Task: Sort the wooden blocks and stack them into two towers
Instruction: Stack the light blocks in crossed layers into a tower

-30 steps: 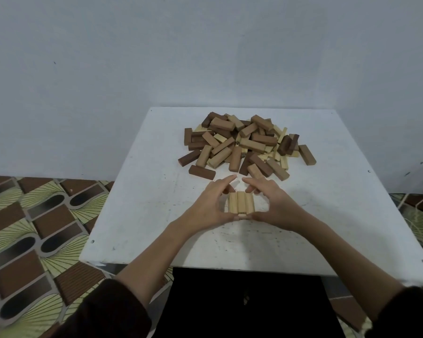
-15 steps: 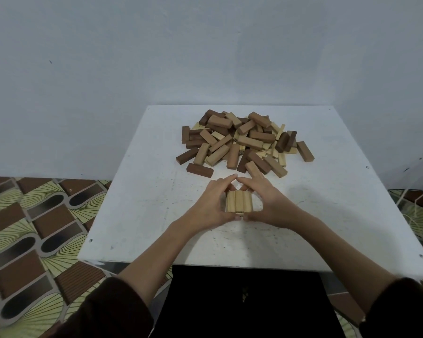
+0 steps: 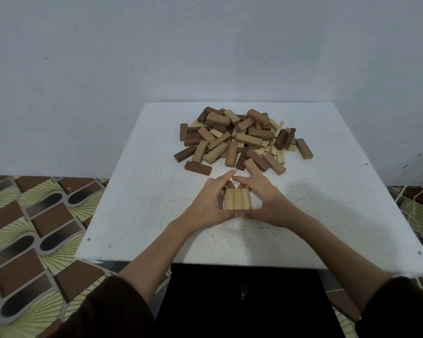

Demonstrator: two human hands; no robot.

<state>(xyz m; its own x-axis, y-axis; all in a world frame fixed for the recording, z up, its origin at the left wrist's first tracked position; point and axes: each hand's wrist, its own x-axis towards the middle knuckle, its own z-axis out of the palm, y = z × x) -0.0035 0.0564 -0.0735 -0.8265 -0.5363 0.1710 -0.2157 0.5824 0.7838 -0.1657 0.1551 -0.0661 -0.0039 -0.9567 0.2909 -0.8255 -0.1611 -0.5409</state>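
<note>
hands have closed in tighter: left hand (image 3: 209,203) and right hand (image 3: 266,201) now curl round the three pale blocks (image 3: 237,200), squeezing them flush. first layer looks squared; the pile (image 3: 237,140) waits.

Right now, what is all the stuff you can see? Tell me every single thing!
table: one, white, in the middle, against the wall.
pile of blocks: too many to count, dark brown, mid brown and pale, on the far half of the table.
pale blocks: three show, side by side, light wood, on the near middle of the table.
wall: one, pale grey-blue, behind the table.
floor: brown and yellow-green pattern, on both sides of the table.
sleeves: two, dark, in the bottom corners.
hands: two, bare; left hand and right hand are cupped round the pale blocks, one from each side.
</note>
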